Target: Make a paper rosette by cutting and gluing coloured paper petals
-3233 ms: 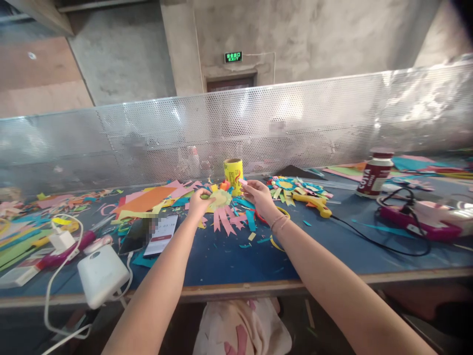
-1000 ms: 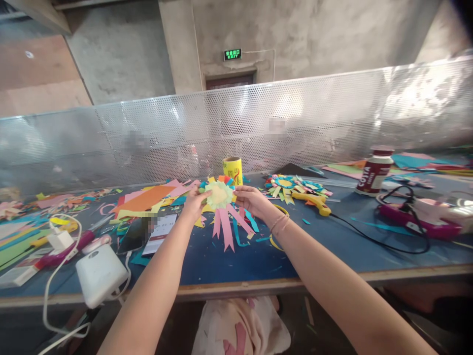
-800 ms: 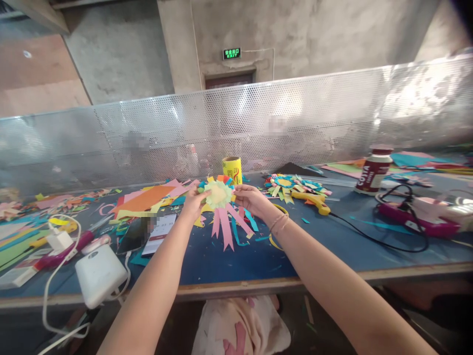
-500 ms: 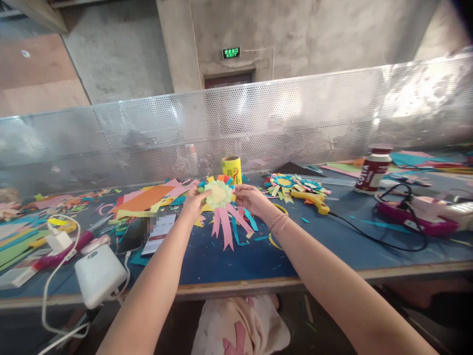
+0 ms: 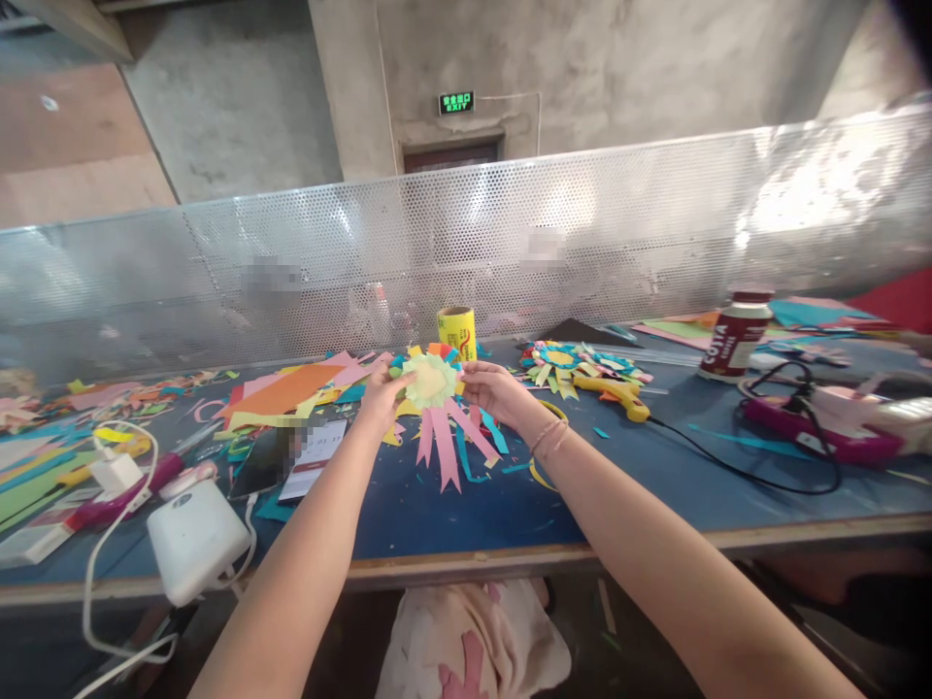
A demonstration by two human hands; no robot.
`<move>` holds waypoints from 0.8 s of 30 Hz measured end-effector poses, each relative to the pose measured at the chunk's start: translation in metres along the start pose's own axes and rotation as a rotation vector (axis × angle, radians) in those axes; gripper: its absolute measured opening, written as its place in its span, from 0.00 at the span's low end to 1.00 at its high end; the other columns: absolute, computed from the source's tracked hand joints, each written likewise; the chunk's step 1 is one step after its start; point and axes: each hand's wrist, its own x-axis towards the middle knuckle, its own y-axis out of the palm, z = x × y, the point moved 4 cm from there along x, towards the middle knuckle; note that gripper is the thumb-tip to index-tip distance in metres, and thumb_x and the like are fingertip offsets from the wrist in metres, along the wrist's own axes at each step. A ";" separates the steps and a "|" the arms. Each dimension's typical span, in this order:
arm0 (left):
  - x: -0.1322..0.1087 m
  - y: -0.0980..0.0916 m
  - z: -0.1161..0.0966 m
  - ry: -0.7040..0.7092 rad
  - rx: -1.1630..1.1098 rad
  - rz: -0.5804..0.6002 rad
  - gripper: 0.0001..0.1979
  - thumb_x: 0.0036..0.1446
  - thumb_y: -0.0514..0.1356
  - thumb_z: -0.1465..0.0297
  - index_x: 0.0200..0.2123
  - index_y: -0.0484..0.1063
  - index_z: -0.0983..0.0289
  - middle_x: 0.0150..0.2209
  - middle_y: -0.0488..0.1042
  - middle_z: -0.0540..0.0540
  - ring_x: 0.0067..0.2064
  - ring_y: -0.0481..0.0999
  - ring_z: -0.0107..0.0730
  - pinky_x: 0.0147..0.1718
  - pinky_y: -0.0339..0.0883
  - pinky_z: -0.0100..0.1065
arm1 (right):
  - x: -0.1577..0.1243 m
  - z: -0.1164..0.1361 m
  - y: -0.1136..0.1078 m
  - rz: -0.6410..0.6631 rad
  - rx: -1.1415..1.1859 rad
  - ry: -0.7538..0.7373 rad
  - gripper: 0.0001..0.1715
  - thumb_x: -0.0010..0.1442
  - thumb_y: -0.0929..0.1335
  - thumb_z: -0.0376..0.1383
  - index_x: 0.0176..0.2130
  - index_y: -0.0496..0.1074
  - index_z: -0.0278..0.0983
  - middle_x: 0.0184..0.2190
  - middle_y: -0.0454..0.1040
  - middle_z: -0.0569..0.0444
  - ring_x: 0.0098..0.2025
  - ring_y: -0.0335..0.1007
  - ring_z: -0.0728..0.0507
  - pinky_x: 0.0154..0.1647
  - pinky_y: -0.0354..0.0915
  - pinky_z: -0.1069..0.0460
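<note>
A paper rosette (image 5: 429, 381) with a pale yellow middle, a light green frill and pink tails is held up over the blue table (image 5: 466, 534). My left hand (image 5: 383, 396) pinches its left edge, thumb on the front. On the opposite edge, my right hand (image 5: 499, 390) is closed with bent fingers; its fingertips are partly hidden. Behind the rosette stands a yellow cardboard tube (image 5: 457, 332). To the right of my right hand lie a yellow glue gun (image 5: 613, 396) and finished-looking rosettes (image 5: 559, 357) with blue frills.
Paper sheets and scraps (image 5: 291, 390) spread over the left side. Nearer are a phone (image 5: 316, 464), a white power adapter (image 5: 196, 539) and cables. A coffee bottle (image 5: 737, 335) and a purple power strip (image 5: 822, 435) stand at right. A perforated metal screen (image 5: 466, 252) runs along the back.
Both hands keep the rosette in almost the same place. A red shape has come into view at the far right edge.
</note>
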 end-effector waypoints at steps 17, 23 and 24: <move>0.000 -0.001 -0.001 0.017 0.004 -0.034 0.23 0.35 0.70 0.71 0.39 0.70 0.59 0.33 0.77 0.50 0.33 0.77 0.33 0.27 0.68 0.29 | 0.000 -0.001 0.000 -0.003 0.028 0.009 0.10 0.46 0.69 0.23 0.30 0.69 0.35 0.25 0.72 0.56 0.28 0.72 0.52 0.35 0.69 0.56; -0.003 0.002 -0.004 0.005 0.023 -0.034 0.22 0.35 0.69 0.71 0.38 0.71 0.60 0.32 0.76 0.50 0.30 0.76 0.30 0.27 0.67 0.29 | -0.003 0.002 0.003 -0.013 0.037 0.033 0.11 0.46 0.69 0.23 0.31 0.67 0.35 0.25 0.72 0.57 0.28 0.71 0.51 0.33 0.69 0.56; -0.004 0.003 -0.004 0.001 0.026 -0.033 0.22 0.35 0.69 0.71 0.38 0.71 0.61 0.32 0.76 0.51 0.30 0.76 0.30 0.27 0.67 0.29 | -0.003 0.002 0.003 -0.013 0.036 0.032 0.12 0.46 0.70 0.24 0.32 0.67 0.35 0.25 0.71 0.57 0.28 0.71 0.51 0.33 0.68 0.56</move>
